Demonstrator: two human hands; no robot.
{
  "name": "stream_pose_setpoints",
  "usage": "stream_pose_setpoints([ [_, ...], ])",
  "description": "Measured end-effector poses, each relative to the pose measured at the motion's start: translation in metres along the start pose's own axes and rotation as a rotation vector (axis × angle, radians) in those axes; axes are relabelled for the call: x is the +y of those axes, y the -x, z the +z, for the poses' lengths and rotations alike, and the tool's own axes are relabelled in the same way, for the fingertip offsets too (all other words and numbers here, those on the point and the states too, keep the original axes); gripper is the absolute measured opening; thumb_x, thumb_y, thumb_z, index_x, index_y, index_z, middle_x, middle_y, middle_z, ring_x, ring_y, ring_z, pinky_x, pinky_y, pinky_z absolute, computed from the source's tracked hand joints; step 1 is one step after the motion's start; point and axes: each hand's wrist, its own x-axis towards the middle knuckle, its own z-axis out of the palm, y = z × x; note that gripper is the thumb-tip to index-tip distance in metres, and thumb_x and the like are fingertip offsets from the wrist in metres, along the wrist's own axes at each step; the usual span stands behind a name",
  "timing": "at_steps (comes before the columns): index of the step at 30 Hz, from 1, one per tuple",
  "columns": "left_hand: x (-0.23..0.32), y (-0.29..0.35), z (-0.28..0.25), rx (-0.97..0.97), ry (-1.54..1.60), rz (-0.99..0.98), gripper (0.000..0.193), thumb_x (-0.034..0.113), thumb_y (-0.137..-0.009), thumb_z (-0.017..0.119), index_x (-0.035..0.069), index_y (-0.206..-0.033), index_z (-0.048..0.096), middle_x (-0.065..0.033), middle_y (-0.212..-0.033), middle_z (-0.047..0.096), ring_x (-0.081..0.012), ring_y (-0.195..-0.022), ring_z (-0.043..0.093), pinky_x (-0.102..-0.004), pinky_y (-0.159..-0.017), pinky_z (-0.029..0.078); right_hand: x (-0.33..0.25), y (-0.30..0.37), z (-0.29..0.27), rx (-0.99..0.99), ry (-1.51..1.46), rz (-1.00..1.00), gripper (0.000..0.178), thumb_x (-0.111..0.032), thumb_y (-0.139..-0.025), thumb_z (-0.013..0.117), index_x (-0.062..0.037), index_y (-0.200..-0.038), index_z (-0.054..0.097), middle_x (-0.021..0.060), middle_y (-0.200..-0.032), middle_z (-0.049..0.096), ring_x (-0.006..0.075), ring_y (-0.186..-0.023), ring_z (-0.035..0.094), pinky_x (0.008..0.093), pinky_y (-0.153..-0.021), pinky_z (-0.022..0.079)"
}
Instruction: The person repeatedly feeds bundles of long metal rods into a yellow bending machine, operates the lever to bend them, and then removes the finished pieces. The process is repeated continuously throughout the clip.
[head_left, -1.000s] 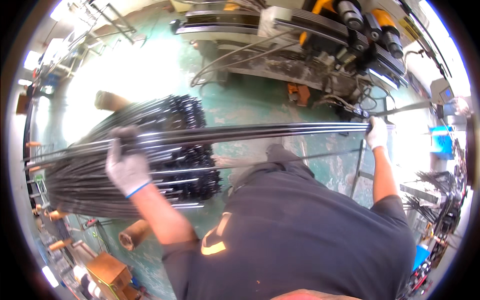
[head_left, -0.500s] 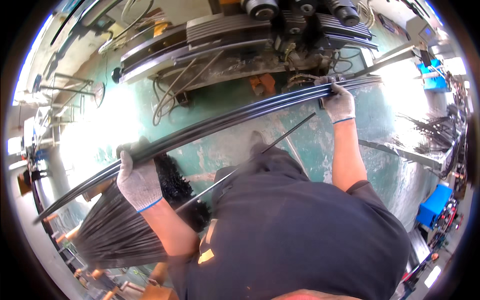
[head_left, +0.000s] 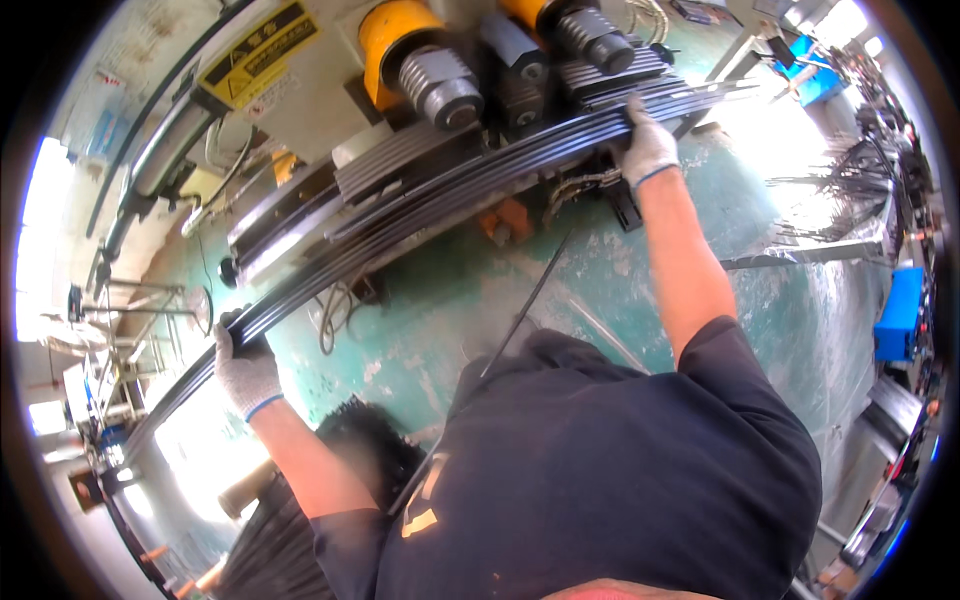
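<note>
A bundle of long dark metal rods (head_left: 430, 203) stretches slantwise before me, its right end farther away than its left. Gloved in pale knit with a blue cuff, my left hand (head_left: 246, 372) is wrapped round the bundle near its left part. My right hand (head_left: 650, 150), in the same kind of glove, grips it toward the right end. The rods pass over the ribbed metal bed (head_left: 400, 165) of a machine; whether they touch it I cannot tell. A single thin dark rod (head_left: 525, 305) slants between my body and the machine.
Yellow-and-steel machine cylinders (head_left: 440, 85) stand beyond the bundle. A heap of dark rods (head_left: 300, 530) lies at lower left. On the right is a metal rack (head_left: 820, 252) with loose thin pieces and a blue box (head_left: 899, 314). Green worn floor (head_left: 420, 350) shows below.
Both hands have carried the rod bundle forward and up, from above the floor to over the machine bed. My view has shifted closer to the machine, with more of its cylinders showing.
</note>
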Motion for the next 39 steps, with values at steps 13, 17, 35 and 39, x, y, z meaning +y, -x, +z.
stream_pose_setpoints([
  [13, -0.125, -0.107, 0.057, 0.177, 0.019, -0.189, 0.025, 0.02, -0.107, 0.055, -0.002, -0.108, 0.067, -0.0142, -0.11, 0.071, -0.0303, -0.108, 0.067, -0.0451, -0.107, 0.053, 0.084, -0.048, 0.068, -0.245, 0.065, 0.043, 0.032, -0.034, -0.1, 0.06, -0.0099, -0.12, 0.067, 0.0081, -0.107, 0.071, 0.0239, -0.092, 0.065, 0.039, -0.08, 0.052],
  [17, -0.15, -0.108, 0.089, 0.263, -0.005, -0.302, 0.029, 0.025, -0.108, 0.054, 0.0, -0.114, 0.069, -0.0128, -0.115, 0.071, -0.0303, -0.112, 0.066, -0.0431, -0.108, 0.051, 0.107, -0.049, 0.077, -0.182, 0.171, -0.1, 0.034, -0.029, -0.097, 0.068, -0.0009, -0.116, 0.071, 0.0087, -0.1, 0.072, 0.0206, -0.084, 0.065, 0.0357, -0.074, 0.052],
  [35, -0.137, -0.136, 0.043, 0.14, 0.083, -0.13, 0.034, 0.017, -0.105, 0.054, -0.008, -0.125, 0.064, -0.0207, -0.125, 0.066, -0.0329, -0.119, 0.064, -0.0466, -0.112, 0.049, 0.129, -0.104, 0.078, -0.026, 0.37, -0.283, 0.035, -0.03, -0.099, 0.065, -0.0048, -0.121, 0.074, 0.0163, -0.091, 0.071, 0.0256, -0.085, 0.067, 0.0363, -0.075, 0.05],
  [39, -0.155, -0.118, 0.074, 0.066, 0.024, -0.246, 0.034, 0.021, -0.109, 0.05, -0.007, -0.124, 0.062, -0.0227, -0.123, 0.065, -0.0369, -0.119, 0.063, -0.0514, -0.111, 0.05, 0.138, -0.093, 0.089, 0.145, 0.318, -0.257, 0.036, -0.027, -0.097, 0.065, -0.0001, -0.119, 0.073, 0.0161, -0.095, 0.072, 0.0249, -0.086, 0.068, 0.0372, -0.077, 0.051],
])
